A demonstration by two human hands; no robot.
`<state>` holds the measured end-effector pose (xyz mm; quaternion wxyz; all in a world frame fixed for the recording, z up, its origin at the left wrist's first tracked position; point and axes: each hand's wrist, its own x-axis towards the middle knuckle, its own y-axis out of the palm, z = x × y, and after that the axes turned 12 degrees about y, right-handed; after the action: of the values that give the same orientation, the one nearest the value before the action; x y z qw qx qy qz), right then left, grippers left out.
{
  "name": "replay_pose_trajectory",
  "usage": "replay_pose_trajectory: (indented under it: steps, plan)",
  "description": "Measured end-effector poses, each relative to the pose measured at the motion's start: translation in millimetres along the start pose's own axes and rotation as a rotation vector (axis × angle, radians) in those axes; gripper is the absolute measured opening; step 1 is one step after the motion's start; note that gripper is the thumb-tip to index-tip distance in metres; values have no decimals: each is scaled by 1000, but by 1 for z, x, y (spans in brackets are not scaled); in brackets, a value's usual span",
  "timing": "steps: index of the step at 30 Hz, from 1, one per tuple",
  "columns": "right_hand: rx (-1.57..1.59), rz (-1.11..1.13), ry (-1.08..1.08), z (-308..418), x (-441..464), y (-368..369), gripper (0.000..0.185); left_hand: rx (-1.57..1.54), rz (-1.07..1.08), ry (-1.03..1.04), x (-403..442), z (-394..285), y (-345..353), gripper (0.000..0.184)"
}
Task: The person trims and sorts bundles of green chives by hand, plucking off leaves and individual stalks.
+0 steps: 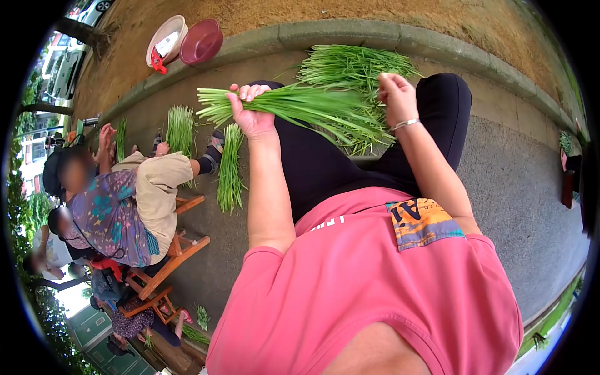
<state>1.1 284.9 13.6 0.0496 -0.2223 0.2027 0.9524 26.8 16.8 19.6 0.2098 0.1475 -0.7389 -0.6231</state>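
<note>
1. A bunch of long green stalks [294, 105] is grasped in the left hand [255, 117] near its paler ends; its leafy tips are spread toward the right, above the lap.
2. The right hand [399, 100] is raised near the right knee, with its fingers curled in; whether anything thin is pinched there cannot be told.
3. A loose heap of stalks [350, 62] is spread on the ground beyond the lap, partly covered by the held bunch.
4. A separate bundle [230, 172] is laid on the pavement [219, 250] at the left, near the foot of a seated co-worker [115, 209].
5. Beyond the kerb [325, 36], a dark red basin [203, 42] is set beside a pale basin [161, 36].
</note>
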Motion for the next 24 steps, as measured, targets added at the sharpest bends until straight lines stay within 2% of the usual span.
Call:
replay_pose_trajectory:
  steps: [2,5,7,11,14,16,17,19,21,24]
  plan:
    - [73,-22,-22,1,24,-28,11,-113,-17,16,3,-5,-4,19]
    - [-161,-73,-108,7,32,-51,12,-99,2,12,4,-4,-5,18]
    - [-223,-82,-82,5,35,-62,14,-101,-4,10,3,-2,-5,18]
    - [-555,-26,-41,1,38,-65,14,-118,-35,14,8,-1,-6,19]
    - [-650,15,-92,-10,46,-71,14,-112,-130,35,12,-1,-5,19]
    - [-854,75,-172,-10,48,-66,15,-112,-162,30,18,-2,-7,21]
    - [-982,51,-75,-8,47,-67,17,-116,-194,26,20,-2,-8,22]
    - [-932,197,-113,-10,41,-73,19,-120,-223,18,18,-3,-2,24]
    - [-966,176,-119,-9,38,-72,21,-122,-253,15,19,-3,-2,26]
    - [-1019,8,-164,5,28,-67,21,-150,-289,4,18,-4,-1,29]
